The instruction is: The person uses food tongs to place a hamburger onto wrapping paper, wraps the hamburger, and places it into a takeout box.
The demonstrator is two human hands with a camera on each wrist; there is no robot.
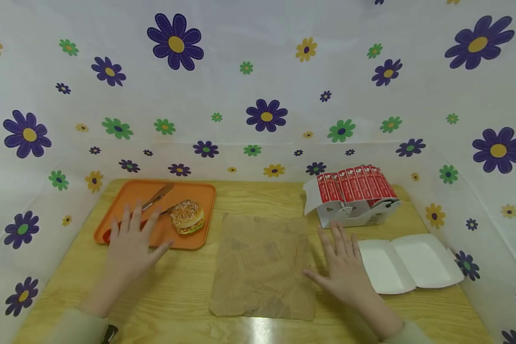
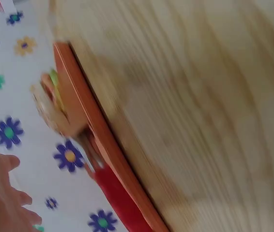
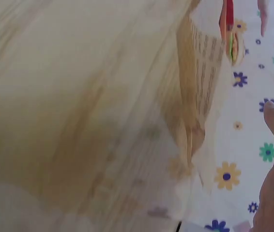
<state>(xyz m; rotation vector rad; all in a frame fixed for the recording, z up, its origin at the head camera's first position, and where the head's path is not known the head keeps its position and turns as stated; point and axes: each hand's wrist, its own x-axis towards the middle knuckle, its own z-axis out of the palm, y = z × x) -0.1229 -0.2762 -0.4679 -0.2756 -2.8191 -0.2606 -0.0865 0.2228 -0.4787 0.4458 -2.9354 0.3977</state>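
A person's left hand (image 1: pixel 131 251) and right hand (image 1: pixel 346 272) hover over a wood-grained counter (image 1: pixel 176 291), each grip wide, fingers and thumb spread and holding nothing. The left hangs above the near left part of an orange tray (image 1: pixel 131 193), its fingers apart from the rim in the left wrist view. The right hangs between a brown paper sheet (image 1: pixel 262 267) and a white container (image 1: pixel 425 260), its thumb tip over the sheet's right edge.

One tray, rectangular with rounded corners and a raised lip, carries one burger (image 1: pixel 187 217) with a speckled bun and a colorful filling, at its right side. Two utensils with metal ends, a flat blade (image 1: pixel 158 196) and a slimmer piece (image 1: pixel 166 211) pointing at the burger, lie beside it; a smooth red handle (image 2: pixel 122 200) shows close up, while the hand partly hides the rest.

One crinkled, roughly square sheet, with rows of print visible in the right wrist view, lies mid-counter. One pale container with two shallow halves lies unfolded at right. Behind it, one white carton (image 1: pixel 357 221) holds a row of red-and-white packets (image 1: pixel 354 184), too tightly packed to count. Flower-printed fabric (image 1: pixel 223 95) surrounds the counter.
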